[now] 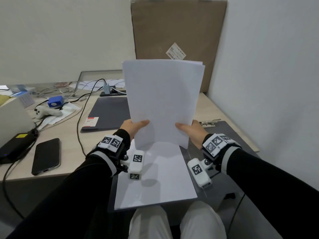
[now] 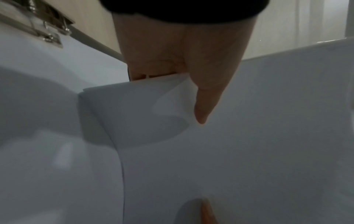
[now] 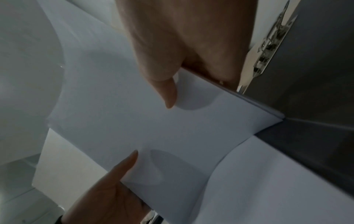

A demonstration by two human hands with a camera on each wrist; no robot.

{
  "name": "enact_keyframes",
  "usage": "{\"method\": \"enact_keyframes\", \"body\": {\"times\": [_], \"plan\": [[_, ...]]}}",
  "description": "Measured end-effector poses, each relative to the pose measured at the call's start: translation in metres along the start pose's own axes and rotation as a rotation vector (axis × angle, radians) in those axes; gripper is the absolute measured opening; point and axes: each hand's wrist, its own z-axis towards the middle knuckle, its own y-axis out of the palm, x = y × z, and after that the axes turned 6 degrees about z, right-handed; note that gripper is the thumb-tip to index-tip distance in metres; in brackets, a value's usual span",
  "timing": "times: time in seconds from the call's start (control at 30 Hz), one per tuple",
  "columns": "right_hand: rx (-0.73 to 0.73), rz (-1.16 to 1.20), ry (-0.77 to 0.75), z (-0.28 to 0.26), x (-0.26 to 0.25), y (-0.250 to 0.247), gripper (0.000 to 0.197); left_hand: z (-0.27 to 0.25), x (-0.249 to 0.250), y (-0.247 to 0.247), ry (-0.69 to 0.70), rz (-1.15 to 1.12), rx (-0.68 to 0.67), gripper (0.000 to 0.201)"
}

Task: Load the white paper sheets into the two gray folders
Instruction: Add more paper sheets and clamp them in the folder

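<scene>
I hold a stack of white paper sheets (image 1: pixel 162 100) upright above the desk, with my left hand (image 1: pixel 136 125) pinching its lower left edge and my right hand (image 1: pixel 188 128) its lower right edge. The thumbs (image 2: pixel 201 106) (image 3: pixel 166 91) press on the near face and the other fingers are hidden behind the stack. Under it a second white stack (image 1: pixel 155 178) lies flat on an open gray folder (image 1: pixel 229 133) with a metal clip (image 1: pixel 208 123). A closed gray folder (image 1: pixel 110 112) with a red-and-white label lies to the left.
A black phone (image 1: pixel 46 156) and a black power brick (image 1: pixel 15 145) lie at the front left. Cables, a blue box (image 1: pixel 55 101) and a white controller (image 1: pixel 46 112) crowd the left rear. A tall cardboard box (image 1: pixel 177 31) leans on the back wall.
</scene>
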Motion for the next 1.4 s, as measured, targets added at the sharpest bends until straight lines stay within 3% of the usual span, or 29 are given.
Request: {"method": "enact_keyframes", "body": {"times": [0.13, 0.3, 0.43, 0.53, 0.67, 0.83, 0.93, 1.03, 1.13, 1.23, 1.4], "plan": [[-0.043, 0.094, -0.096, -0.005, -0.014, -0.004, 0.038, -0.008, 0.018, -0.006, 0.139, -0.009, 0.008, 0.042], [-0.08, 0.117, -0.186, -0.002, -0.039, -0.001, 0.039, -0.015, 0.06, -0.014, 0.372, -0.053, 0.08, 0.075], [-0.104, 0.114, -0.204, -0.003, -0.039, -0.002, 0.031, -0.016, 0.098, -0.015, 0.463, -0.098, 0.17, 0.068], [-0.091, 0.126, -0.217, -0.001, -0.038, -0.003, 0.037, -0.014, 0.126, -0.013, 0.398, -0.065, 0.228, 0.068], [-0.1, 0.123, -0.219, -0.001, -0.036, 0.0, 0.031, -0.008, 0.138, -0.008, 0.34, -0.06, 0.286, 0.035], [-0.066, 0.132, -0.273, 0.002, -0.044, 0.0, 0.036, 0.001, 0.137, -0.008, 0.358, -0.033, 0.308, 0.034], [-0.068, 0.118, -0.257, 0.005, -0.047, 0.001, 0.032, -0.004, 0.134, -0.011, 0.394, 0.012, 0.245, 0.042], [-0.088, 0.107, -0.221, 0.006, -0.045, 0.0, 0.027, -0.005, 0.111, -0.015, 0.469, -0.039, 0.054, 0.038], [-0.09, 0.131, -0.171, 0.006, -0.041, 0.0, 0.03, -0.002, 0.076, -0.017, 0.388, -0.057, -0.073, 0.033], [-0.073, 0.132, -0.176, 0.005, -0.043, 0.004, 0.03, 0.003, 0.06, -0.015, 0.297, -0.071, -0.018, 0.014], [-0.063, 0.098, -0.152, 0.007, -0.038, 0.008, 0.027, 0.002, 0.058, -0.013, 0.27, -0.094, 0.021, 0.011]]}}
